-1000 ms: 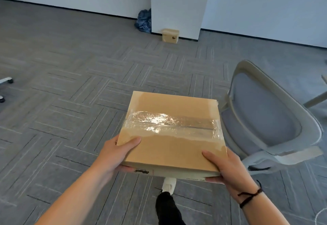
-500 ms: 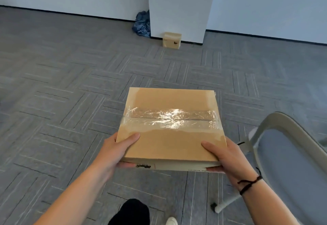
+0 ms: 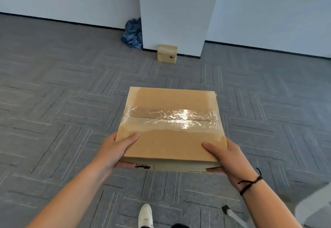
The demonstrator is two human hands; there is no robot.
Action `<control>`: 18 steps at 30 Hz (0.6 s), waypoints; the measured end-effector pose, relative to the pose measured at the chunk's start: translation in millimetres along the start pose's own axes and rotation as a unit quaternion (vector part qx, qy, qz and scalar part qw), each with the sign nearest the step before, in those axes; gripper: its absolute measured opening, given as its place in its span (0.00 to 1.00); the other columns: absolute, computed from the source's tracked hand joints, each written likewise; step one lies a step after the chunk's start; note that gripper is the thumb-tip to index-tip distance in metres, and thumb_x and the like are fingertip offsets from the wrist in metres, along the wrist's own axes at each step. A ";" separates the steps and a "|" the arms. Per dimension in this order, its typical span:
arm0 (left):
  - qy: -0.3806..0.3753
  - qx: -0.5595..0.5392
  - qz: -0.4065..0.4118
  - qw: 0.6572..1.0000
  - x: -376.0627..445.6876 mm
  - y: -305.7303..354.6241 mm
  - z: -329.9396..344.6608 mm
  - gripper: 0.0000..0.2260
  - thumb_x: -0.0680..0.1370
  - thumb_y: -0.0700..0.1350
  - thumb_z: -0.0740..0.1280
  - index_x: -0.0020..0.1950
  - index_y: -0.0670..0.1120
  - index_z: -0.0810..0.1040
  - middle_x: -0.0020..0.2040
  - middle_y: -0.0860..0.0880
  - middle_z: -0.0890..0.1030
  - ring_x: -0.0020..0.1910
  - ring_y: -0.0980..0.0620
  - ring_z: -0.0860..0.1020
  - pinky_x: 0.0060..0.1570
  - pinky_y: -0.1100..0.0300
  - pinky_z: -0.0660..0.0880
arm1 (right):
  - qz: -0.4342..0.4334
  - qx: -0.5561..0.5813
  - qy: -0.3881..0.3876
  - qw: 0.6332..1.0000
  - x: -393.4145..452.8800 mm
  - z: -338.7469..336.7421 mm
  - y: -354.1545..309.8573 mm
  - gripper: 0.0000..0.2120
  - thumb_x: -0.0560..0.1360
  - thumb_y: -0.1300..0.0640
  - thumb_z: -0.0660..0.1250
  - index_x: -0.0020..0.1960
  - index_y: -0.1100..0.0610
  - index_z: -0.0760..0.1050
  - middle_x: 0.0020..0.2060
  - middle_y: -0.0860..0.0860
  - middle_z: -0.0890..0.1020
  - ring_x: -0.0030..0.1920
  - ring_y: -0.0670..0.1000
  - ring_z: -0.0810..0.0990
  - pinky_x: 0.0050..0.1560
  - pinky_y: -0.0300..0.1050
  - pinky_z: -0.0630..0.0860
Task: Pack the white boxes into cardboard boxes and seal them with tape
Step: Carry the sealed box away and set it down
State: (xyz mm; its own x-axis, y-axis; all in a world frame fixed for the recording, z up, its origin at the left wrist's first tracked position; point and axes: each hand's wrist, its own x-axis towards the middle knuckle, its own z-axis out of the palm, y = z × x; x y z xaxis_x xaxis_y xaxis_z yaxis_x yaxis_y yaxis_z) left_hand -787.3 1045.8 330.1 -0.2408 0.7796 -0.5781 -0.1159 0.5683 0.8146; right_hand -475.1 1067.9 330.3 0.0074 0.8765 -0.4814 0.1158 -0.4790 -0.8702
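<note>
**Head view: sealed box carried in both hands**

A flat brown cardboard box, sealed across its top seam with wrinkled clear tape, is held above the grey carpet floor. The left hand grips its near-left corner, thumb on top, fingers underneath. The right hand clamps the near-right corner likewise. A small cardboard box sits against the white pillar.
</note>
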 end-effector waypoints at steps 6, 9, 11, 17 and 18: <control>-0.017 0.031 0.011 0.999 123.0 100.2 9.2 0.19 0.70 0.54 0.78 0.56 0.48 0.82 0.52 0.44 0.84 0.48 0.42 0.84 0.38 0.43 0.84 | 0.000 0.029 0.026 0.999 111.4 27.4 -65.7 0.16 0.73 0.50 0.75 0.58 0.48 0.78 0.50 0.49 0.86 0.52 0.56 0.85 0.47 0.65 0.83; -0.021 0.044 0.014 0.999 190.0 139.9 21.1 0.18 0.70 0.54 0.78 0.56 0.48 0.82 0.51 0.44 0.84 0.47 0.43 0.84 0.37 0.44 0.84 | 0.004 0.037 0.033 0.999 180.0 35.6 -93.3 0.15 0.73 0.50 0.75 0.59 0.49 0.78 0.49 0.49 0.87 0.52 0.56 0.85 0.48 0.65 0.83; -0.020 0.051 0.013 0.998 237.7 167.4 32.1 0.18 0.70 0.54 0.78 0.56 0.48 0.81 0.50 0.44 0.83 0.45 0.43 0.84 0.37 0.43 0.84 | 0.004 0.041 0.028 0.999 232.7 37.9 -112.9 0.16 0.73 0.50 0.75 0.59 0.49 0.78 0.50 0.49 0.86 0.52 0.56 0.85 0.47 0.66 0.83; -0.005 0.062 0.009 0.998 366.4 264.0 67.9 0.22 0.68 0.55 0.79 0.56 0.47 0.81 0.53 0.43 0.83 0.49 0.41 0.84 0.39 0.41 0.83 | 0.007 0.052 0.023 0.998 382.9 38.8 -193.5 0.16 0.72 0.50 0.75 0.59 0.50 0.78 0.50 0.51 0.86 0.51 0.56 0.85 0.45 0.64 0.83; -0.006 0.060 0.008 0.998 384.3 280.9 73.0 0.22 0.68 0.55 0.79 0.56 0.47 0.81 0.53 0.43 0.83 0.49 0.41 0.84 0.39 0.41 0.83 | 0.006 0.051 0.020 0.998 404.4 38.9 -208.9 0.16 0.72 0.50 0.76 0.59 0.50 0.78 0.50 0.51 0.86 0.51 0.56 0.85 0.45 0.64 0.83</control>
State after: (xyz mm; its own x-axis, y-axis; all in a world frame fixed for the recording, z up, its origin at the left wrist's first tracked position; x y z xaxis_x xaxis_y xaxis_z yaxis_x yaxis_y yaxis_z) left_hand -842.0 1524.2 333.4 -0.2296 0.7913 -0.5667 0.0045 0.5831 0.8124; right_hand -534.9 1520.4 313.3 0.0481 0.8711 -0.4888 0.0133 -0.4899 -0.8717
